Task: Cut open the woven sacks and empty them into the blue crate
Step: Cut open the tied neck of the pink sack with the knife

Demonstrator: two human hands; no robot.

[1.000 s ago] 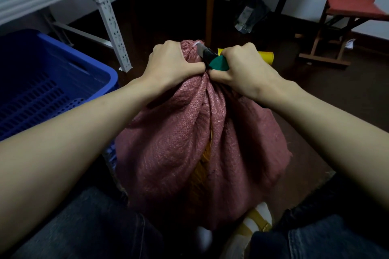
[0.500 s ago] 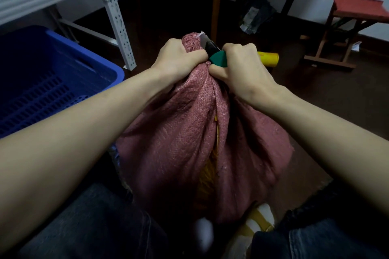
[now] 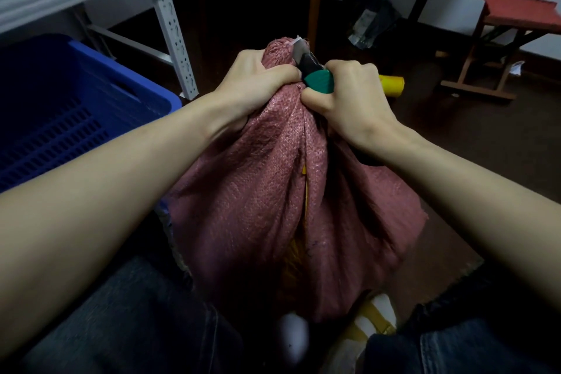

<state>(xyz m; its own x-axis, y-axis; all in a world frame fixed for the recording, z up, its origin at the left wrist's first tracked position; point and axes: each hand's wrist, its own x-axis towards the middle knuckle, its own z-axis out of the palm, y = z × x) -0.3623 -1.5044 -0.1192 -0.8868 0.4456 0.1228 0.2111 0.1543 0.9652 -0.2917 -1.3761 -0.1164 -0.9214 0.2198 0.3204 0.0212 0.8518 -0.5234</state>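
Head cam — sack (image 3: 258, 191) upright, neck up — knife (image 3: 310, 66) blade up-left.

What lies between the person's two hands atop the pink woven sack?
In the head view, between the left hand and right hand lie the bunched neck of the pink woven sack and the green-handled utility knife, its blade beside that neck.
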